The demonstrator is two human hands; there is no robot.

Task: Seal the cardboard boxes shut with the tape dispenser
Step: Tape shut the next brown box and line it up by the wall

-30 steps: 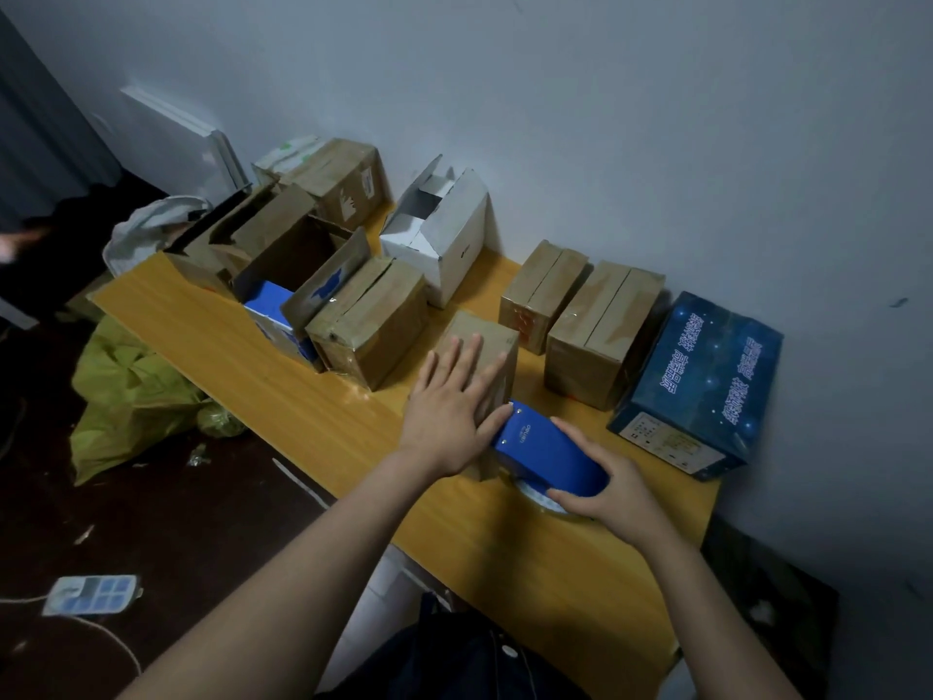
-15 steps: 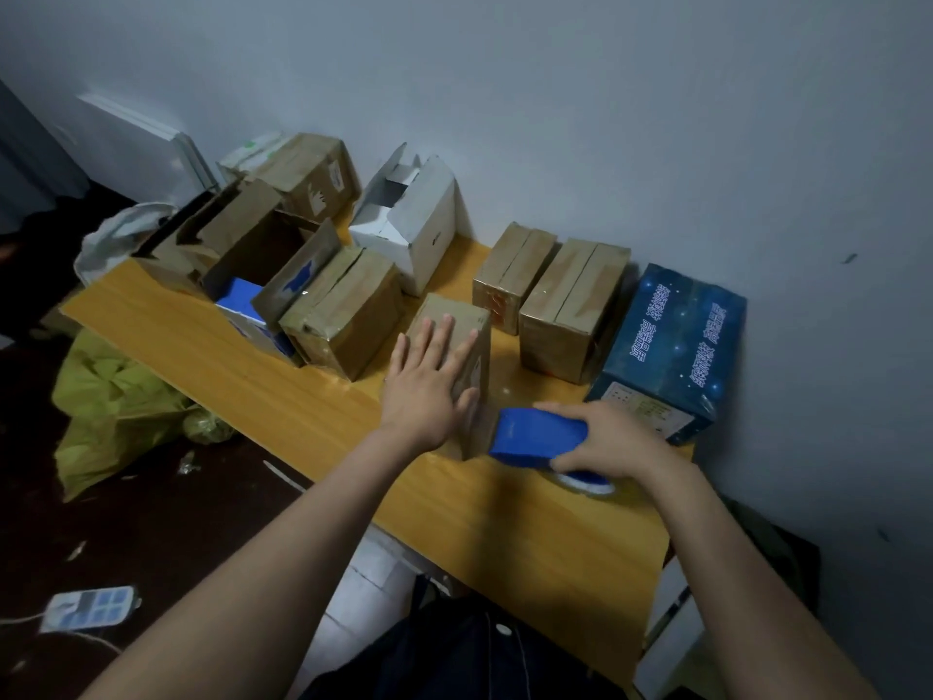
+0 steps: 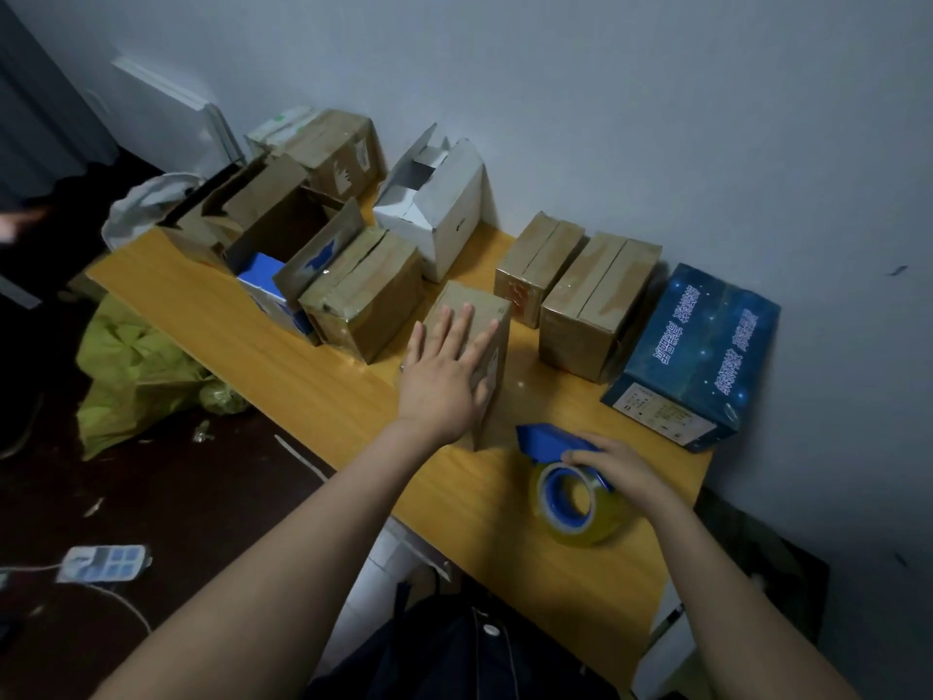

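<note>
Well, from my end the left hand [image 3: 444, 376] lay flat on the small box [image 3: 479, 303], fingers straight and spread across its top and thumb down its right face, pressing rather than gripping. That box stood alone in the middle of the table [image 3: 303, 381], forward of the row along the wall [image 3: 656, 118] and touching none of its neighbours. The right hand [image 3: 618, 467] was curled over the dispenser [image 3: 548, 439], holding it by the top. It sat low at the near right of the table with the roll [image 3: 580, 507] turned towards me; whether the roll touched the wood I could not tell. A gap of bare wood separated the dispenser from the small box's near corner. Behind, two taped boxes [image 3: 595, 300] sat side by side, and the blue box [image 3: 707, 346] filled the right end, its label face near the table's right edge. To the left were a taped brown box [image 3: 368, 295] just beside an open box [image 3: 282, 219], and a white box [image 3: 444, 219] with its flaps up against the wall. Free room ran as a bare strip along the front edge, from the left corner to the dispenser. A narrower lane lay between the small box and the two taped boxes.
</note>
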